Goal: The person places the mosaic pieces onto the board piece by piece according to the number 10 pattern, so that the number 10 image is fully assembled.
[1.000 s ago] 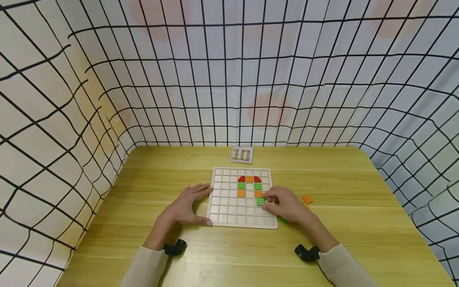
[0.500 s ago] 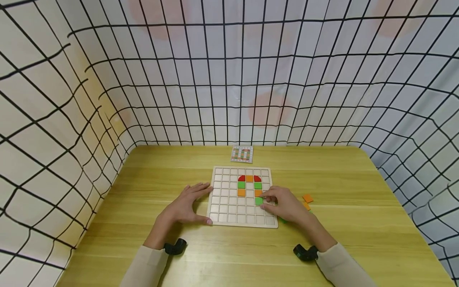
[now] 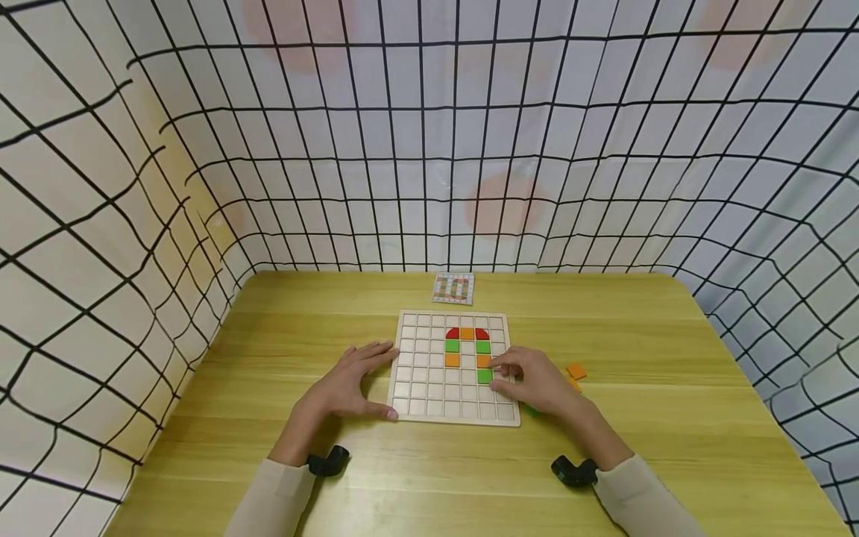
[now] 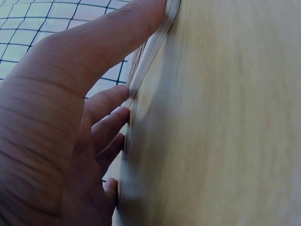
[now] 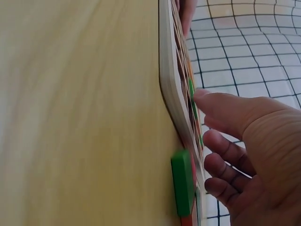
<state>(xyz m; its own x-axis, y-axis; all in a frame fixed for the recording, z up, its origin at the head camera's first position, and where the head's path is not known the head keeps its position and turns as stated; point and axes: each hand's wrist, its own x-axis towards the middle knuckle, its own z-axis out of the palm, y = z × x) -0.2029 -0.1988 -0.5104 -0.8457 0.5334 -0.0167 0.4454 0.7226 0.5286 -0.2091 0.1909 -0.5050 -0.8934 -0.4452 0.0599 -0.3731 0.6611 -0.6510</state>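
Green tile [image 3: 485, 377]: lies flat in a cell on the right-hand part of the board [image 3: 419, 388], directly below an orange tile [image 3: 484, 362] in the same column. Change: a second ago it sat skewed, a little further toward the board's right edge; now it lines up with the column and looks seated. It reached this position by the half-second frame; little difference since. Judgement: the right-hand column is one tile longer, and this placement seems complete or nearly so.

Right hand [image 3: 533, 382]: over the board's right edge. Thumb and index parted, tips at the green tile's right-hand corners, the gap slightly wider than the tile; not pinching it, as far as seen. Other fingers loosely bent. Right wrist view puts the thumb tip at or just beside the green tile; light contact cannot be ruled out.

Left hand [image 3: 349, 384]: at the board's left edge, fingers extended and spread, fingertips against that edge, thumb at the near-left corner. Grasping nothing; apparently steadying the board. Unchanged over the second.

Outward: a loose orange piece [image 3: 576, 371] on the table [image 3: 302, 306], right of the board, another partly hidden by the right hand. Green block [image 5: 182, 182] beside the board's right edge. Pattern card [image 3: 452, 289] just beyond the board's far edge.
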